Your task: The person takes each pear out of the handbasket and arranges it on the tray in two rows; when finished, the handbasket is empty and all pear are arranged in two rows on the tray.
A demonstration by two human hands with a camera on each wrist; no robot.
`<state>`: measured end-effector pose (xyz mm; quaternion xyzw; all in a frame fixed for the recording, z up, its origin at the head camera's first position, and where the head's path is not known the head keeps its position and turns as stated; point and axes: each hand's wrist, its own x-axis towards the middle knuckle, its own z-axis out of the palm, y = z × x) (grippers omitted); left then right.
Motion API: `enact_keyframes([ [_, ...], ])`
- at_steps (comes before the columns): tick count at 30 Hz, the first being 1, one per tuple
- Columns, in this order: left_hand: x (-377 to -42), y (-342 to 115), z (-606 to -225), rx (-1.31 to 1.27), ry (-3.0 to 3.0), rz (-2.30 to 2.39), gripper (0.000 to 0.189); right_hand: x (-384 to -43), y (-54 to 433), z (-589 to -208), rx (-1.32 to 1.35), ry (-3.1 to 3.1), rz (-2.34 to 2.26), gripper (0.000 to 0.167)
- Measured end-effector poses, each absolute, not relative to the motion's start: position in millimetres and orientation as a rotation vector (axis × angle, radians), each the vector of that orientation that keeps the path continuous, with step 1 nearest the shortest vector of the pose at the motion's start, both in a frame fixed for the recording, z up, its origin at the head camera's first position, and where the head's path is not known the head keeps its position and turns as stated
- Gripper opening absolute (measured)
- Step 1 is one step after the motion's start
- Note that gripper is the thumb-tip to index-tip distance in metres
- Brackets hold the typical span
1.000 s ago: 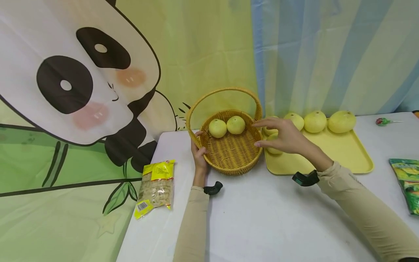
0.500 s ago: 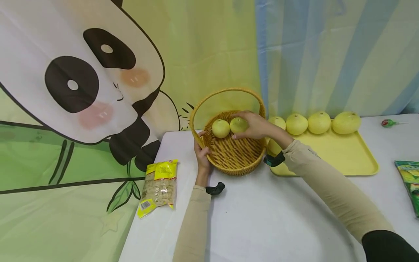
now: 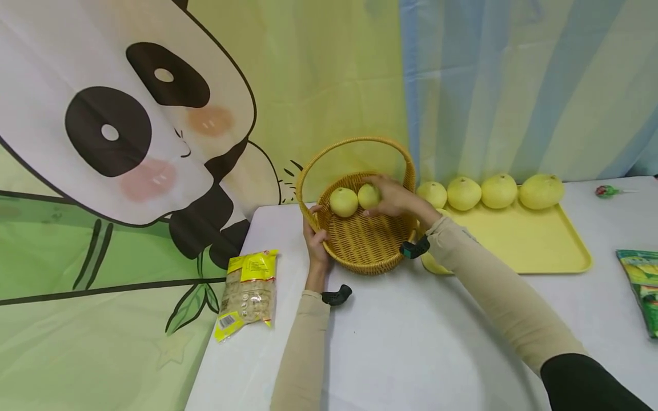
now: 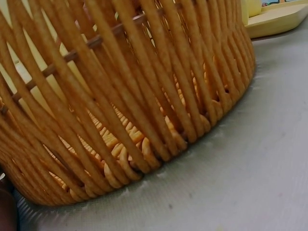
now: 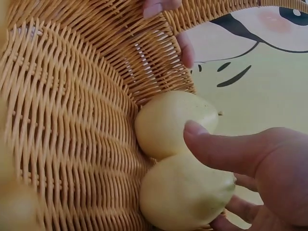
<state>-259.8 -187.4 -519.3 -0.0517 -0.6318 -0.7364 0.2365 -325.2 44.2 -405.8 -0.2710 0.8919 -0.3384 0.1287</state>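
A round wicker basket [image 3: 367, 264] with a tall arched handle stands on the table, two pale yellow-green pomelos inside. My left hand [image 3: 315, 245] grips the basket's left rim, thumb on the inside. Its fingertips [image 5: 186, 50] show at the rim in the right wrist view. My right hand [image 3: 394, 197] reaches in over the right rim and holds the right pomelo [image 5: 185, 192], thumb on one side and fingers round the other. The left pomelo [image 3: 343, 202] sits against it by the back wall. In the left wrist view, the basket's woven side [image 4: 134, 96] fills most of the picture.
Right of the basket, a yellow tray [image 3: 529, 242] bears several pomelos [image 3: 498, 191] along its back edge; my right forearm hides part of it. A yellow food bag [image 3: 249, 294] lies at left, a green packet [image 3: 642, 291] and a lollipop [image 3: 608, 192] at right.
My right hand has moved left from above the tray's side into the basket and has closed round the right pomelo. The left hand keeps its hold on the rim.
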Motion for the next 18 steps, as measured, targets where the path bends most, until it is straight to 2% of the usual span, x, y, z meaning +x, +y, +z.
enact_keyframes([
  [6,-259.7,-188.3,-518.4,-0.121,-1.763,-1.993,0.079,-327.1,45.6,-399.0,-0.799,2.547,-0.957,0.075],
  [12,-258.2,-186.8,-517.2,-0.136,-1.756,-2.012,0.078,-335.2,44.7,-395.0,-0.69,2.42,-0.993,0.074],
  [18,-258.3,-186.9,-516.3,-0.16,-1.741,-2.023,0.076,-341.2,40.5,-401.1,-0.688,2.355,-1.055,0.075],
])
